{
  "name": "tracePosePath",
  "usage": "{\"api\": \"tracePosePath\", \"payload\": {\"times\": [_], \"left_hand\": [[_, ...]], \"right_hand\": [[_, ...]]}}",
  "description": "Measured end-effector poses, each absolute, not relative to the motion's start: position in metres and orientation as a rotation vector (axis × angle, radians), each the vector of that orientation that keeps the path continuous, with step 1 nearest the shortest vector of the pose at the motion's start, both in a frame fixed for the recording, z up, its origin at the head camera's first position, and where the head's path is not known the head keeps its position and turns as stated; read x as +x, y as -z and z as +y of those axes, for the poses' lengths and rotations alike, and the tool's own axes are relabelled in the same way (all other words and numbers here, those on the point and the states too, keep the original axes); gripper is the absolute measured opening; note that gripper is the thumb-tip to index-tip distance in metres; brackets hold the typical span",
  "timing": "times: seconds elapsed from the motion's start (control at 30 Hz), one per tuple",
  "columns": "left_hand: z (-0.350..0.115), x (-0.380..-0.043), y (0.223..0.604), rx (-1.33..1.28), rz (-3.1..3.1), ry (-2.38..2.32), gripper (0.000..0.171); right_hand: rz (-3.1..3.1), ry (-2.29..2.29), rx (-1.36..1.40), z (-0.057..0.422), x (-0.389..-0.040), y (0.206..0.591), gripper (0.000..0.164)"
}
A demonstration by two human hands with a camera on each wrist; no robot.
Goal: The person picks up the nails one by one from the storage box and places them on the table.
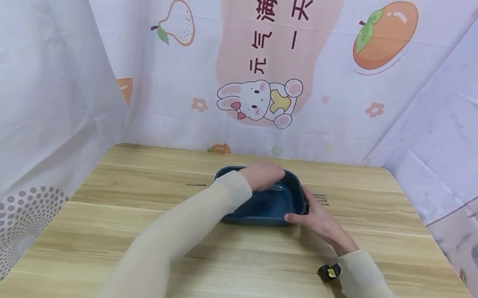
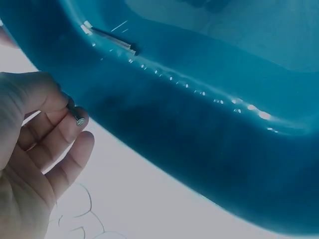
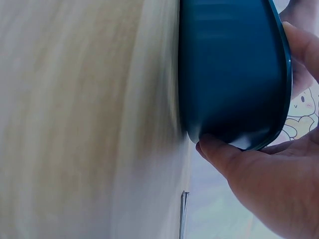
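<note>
A deep blue box (image 1: 260, 216) with rounded corners stands towards the back of the table. My left hand (image 1: 264, 174) is over its far side and pinches a small metal nail (image 2: 79, 121) between thumb and fingers; only the nail's head end shows clearly. Inside the box, a few nails (image 2: 112, 40) lie along the bottom edge in the left wrist view. My right hand (image 1: 318, 219) grips the box's right end, thumb at the near corner and fingers round the side, as the right wrist view also shows.
Several nails (image 1: 322, 199) lie on the table just right of the box, beside my right hand. Another single nail (image 1: 195, 184) lies to the left of the box. A printed cloth (image 1: 172, 128) hangs behind the wooden table (image 1: 252, 275).
</note>
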State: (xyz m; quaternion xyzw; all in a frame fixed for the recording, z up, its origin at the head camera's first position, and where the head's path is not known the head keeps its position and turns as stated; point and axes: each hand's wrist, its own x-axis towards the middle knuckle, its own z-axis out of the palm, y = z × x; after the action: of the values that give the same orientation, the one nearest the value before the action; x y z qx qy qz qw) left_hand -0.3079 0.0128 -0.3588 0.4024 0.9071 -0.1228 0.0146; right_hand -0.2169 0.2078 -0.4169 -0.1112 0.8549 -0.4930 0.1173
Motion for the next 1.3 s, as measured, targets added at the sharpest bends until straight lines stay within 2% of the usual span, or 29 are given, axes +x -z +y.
{"api": "tracePosePath", "payload": {"times": [0.3, 0.77, 1.07, 1.3], "left_hand": [[-0.008, -0.296, 0.352, 1.27, 2.873, 0.346, 0.018], [-0.042, -0.283, 0.35, 1.154, 2.978, 0.278, 0.025], [-0.063, -0.27, 0.353, 1.162, 3.031, 0.311, 0.019], [-0.08, -0.262, 0.353, 1.037, 3.021, 0.177, 0.029]], "right_hand": [[2.497, 1.453, -0.324, 0.207, -0.218, 0.419, 0.104], [2.499, 1.464, -0.343, 0.205, -0.219, 0.417, 0.104], [2.504, 1.457, -0.309, 0.207, -0.215, 0.419, 0.106], [2.509, 1.463, -0.313, 0.207, -0.216, 0.418, 0.106]]}}
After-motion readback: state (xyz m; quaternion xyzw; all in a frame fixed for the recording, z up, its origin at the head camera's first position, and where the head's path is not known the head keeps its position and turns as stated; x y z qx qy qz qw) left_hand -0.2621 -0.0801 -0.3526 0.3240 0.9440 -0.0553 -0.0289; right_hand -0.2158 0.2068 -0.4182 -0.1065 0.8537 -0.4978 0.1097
